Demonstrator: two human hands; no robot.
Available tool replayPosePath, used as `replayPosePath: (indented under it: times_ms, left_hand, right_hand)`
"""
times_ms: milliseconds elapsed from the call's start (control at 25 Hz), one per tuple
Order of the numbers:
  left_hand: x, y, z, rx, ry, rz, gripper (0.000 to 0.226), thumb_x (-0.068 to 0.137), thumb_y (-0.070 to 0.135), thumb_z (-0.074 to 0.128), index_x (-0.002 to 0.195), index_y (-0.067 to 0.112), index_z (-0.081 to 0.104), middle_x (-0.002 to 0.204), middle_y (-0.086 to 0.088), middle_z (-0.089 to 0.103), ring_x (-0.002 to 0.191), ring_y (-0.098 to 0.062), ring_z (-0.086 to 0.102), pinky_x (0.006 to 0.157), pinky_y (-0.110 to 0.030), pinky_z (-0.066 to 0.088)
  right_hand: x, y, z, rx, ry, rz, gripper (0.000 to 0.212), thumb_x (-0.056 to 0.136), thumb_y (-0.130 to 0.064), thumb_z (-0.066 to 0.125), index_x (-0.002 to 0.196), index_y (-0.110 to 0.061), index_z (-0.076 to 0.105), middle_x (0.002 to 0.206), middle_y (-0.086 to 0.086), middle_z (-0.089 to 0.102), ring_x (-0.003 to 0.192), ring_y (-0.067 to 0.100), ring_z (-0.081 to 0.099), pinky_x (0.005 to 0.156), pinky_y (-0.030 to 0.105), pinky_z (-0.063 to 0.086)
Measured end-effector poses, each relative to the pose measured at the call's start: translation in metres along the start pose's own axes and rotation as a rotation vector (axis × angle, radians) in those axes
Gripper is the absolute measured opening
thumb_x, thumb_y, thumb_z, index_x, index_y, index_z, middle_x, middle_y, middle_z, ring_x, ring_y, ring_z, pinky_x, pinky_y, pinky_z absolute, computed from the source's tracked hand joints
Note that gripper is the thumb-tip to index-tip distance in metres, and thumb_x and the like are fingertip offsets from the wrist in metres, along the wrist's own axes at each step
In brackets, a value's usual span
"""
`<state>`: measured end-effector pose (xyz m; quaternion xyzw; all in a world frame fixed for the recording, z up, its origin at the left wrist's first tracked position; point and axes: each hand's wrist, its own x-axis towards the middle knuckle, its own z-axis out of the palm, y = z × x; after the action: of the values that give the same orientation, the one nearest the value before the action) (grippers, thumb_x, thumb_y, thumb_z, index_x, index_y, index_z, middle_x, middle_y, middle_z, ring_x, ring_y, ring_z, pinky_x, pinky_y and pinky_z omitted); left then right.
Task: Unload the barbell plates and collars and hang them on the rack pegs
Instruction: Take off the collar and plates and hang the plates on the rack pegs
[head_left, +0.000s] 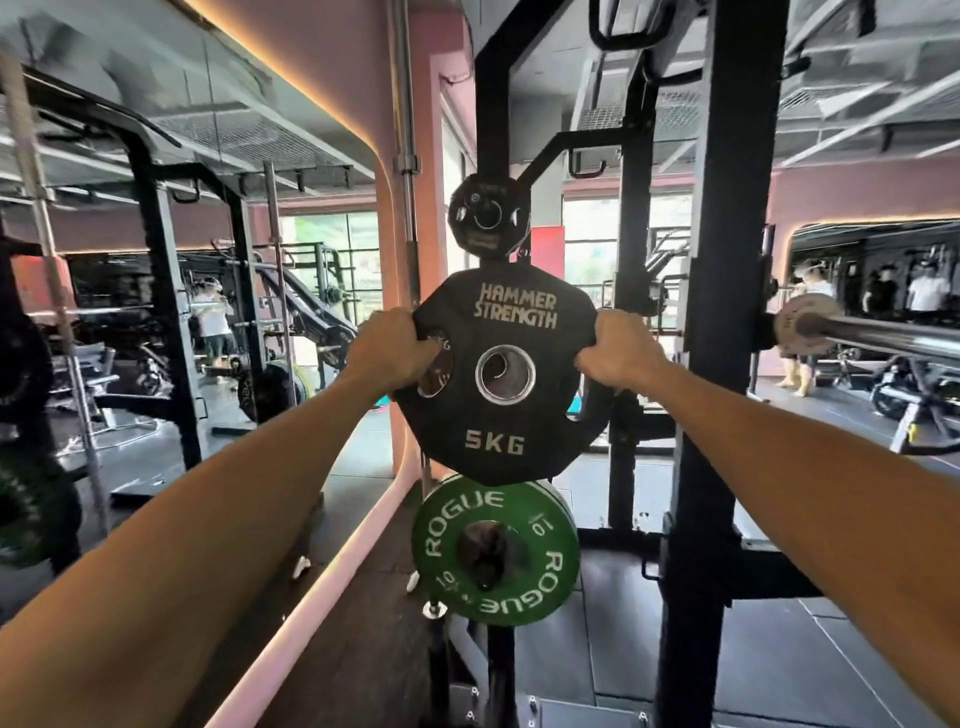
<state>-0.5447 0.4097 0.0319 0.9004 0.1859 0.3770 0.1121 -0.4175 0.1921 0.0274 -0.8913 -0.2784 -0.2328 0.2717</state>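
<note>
You hold the black plate upright at the rack, your left hand curled round its left edge and your right hand round its right. Keep it square and line its centre hole with the peg; I cannot tell whether the peg is already through. Mind the small plate hanging above and the green plate just below. The barbell sticks out at right.

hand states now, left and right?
Left hand: gripping the 5 kg plate at its left edge.
Right hand: gripping the same plate's right edge.
</note>
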Motion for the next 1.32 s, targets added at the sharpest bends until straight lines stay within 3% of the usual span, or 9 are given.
replayPosePath:
  times_ms: [200,320,560,720,920,1080,1200,1320]
  left_hand:
    - [0.060,-0.045,0.044,-0.003,-0.012,0.009,0.029,0.088,0.030,0.060,0.096,0.003,0.065,0.083,-0.010,0.059,0.086,-0.034,0.063,0.071,-0.035,0.046]
    - [0.096,-0.066,0.073,0.006,-0.006,0.007,0.032,0.089,0.029,0.061,0.102,0.000,0.065,0.084,-0.010,0.059,0.091,-0.035,0.063,0.071,-0.034,0.043]
    - [0.156,-0.099,0.129,-0.053,-0.050,0.013,0.027,0.088,0.031,0.062,0.095,0.006,0.062,0.082,-0.005,0.057,0.086,-0.029,0.063,0.073,-0.036,0.048]
    - [0.191,-0.117,0.171,-0.054,-0.058,0.034,0.026,0.089,0.030,0.061,0.096,0.005,0.063,0.080,-0.003,0.055,0.078,-0.021,0.056,0.068,-0.030,0.041]
    - [0.235,-0.148,0.239,-0.091,-0.091,0.016,0.030,0.090,0.033,0.060,0.103,0.006,0.064,0.086,-0.008,0.063,0.090,-0.031,0.066,0.074,-0.033,0.046]
    - [0.251,-0.162,0.285,-0.107,-0.108,-0.008,0.038,0.091,0.035,0.060,0.114,0.005,0.058,0.109,-0.015,0.068,0.101,-0.036,0.064,0.085,-0.040,0.050]
    - [0.268,-0.170,0.316,-0.151,-0.127,-0.008,0.042,0.092,0.037,0.058,0.120,0.006,0.051,0.114,-0.016,0.066,0.104,-0.037,0.063,0.089,-0.043,0.050]
    - [0.287,-0.174,0.334,-0.104,-0.159,0.044,0.054,0.096,0.040,0.052,0.133,0.006,0.033,0.114,-0.019,0.065,0.102,-0.041,0.064,0.087,-0.046,0.048]
  right_hand:
    - [0.060,-0.005,0.059,-0.003,0.011,-0.007,0.013,0.079,-0.010,0.064,0.079,-0.008,0.050,0.068,0.003,0.049,0.073,0.028,0.054,0.064,0.028,0.040]
    - [0.095,-0.003,0.089,-0.022,0.014,0.003,0.013,0.076,-0.010,0.063,0.078,-0.008,0.051,0.076,0.008,0.054,0.074,0.029,0.055,0.064,0.030,0.042]
    - [0.153,0.008,0.141,-0.045,-0.034,0.021,0.026,0.075,-0.011,0.062,0.062,-0.016,0.040,0.064,0.000,0.048,0.071,0.028,0.056,0.061,0.030,0.043]
    - [0.186,0.021,0.173,-0.052,-0.045,0.064,0.026,0.075,-0.012,0.062,0.061,-0.018,0.041,0.063,-0.001,0.048,0.067,0.026,0.055,0.061,0.030,0.044]
    - [0.230,0.037,0.225,-0.085,-0.104,0.127,0.021,0.075,-0.013,0.061,0.062,-0.014,0.044,0.066,0.003,0.052,0.064,0.028,0.062,0.056,0.027,0.044]
    - [0.251,0.053,0.268,-0.118,-0.115,0.173,0.015,0.079,-0.014,0.060,0.085,-0.012,0.047,0.083,0.006,0.053,0.081,0.030,0.060,0.069,0.035,0.050]
    - [0.270,0.064,0.288,-0.109,-0.133,0.222,0.017,0.082,-0.018,0.061,0.092,-0.012,0.048,0.097,0.011,0.063,0.084,0.033,0.062,0.079,0.043,0.054]
    - [0.291,0.073,0.297,-0.179,-0.191,0.276,0.045,0.090,-0.029,0.059,0.124,-0.008,0.039,0.113,0.014,0.063,0.089,0.037,0.066,0.078,0.042,0.053]
